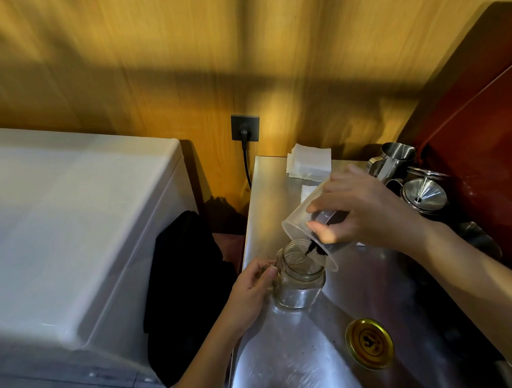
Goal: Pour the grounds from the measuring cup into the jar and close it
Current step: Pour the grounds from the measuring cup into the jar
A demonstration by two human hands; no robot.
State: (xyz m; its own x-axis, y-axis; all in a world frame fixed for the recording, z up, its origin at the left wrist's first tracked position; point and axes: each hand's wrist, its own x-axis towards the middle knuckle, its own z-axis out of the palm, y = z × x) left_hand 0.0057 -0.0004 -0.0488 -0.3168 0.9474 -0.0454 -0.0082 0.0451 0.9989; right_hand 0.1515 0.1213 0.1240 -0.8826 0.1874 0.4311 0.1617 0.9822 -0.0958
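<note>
A clear glass jar (297, 284) with a handle stands open on the steel counter (289, 362). My left hand (248, 287) grips the jar's handle on its left side. My right hand (358, 214) holds a clear plastic measuring cup (303, 221), tipped steeply with its rim over the jar's mouth. Dark grounds (313, 248) slide along the cup's lower wall toward the jar. The jar's gold lid (369, 343) lies flat on the counter, to the front right of the jar.
Steel pitchers and a funnel (422, 195) crowd the back right by a red panel (485, 137). White paper filters (308, 160) lie at the counter's back. A black cloth (188, 288) hangs left of the counter, beside a white appliance (70, 223). A plug sits in the wall socket (245, 131).
</note>
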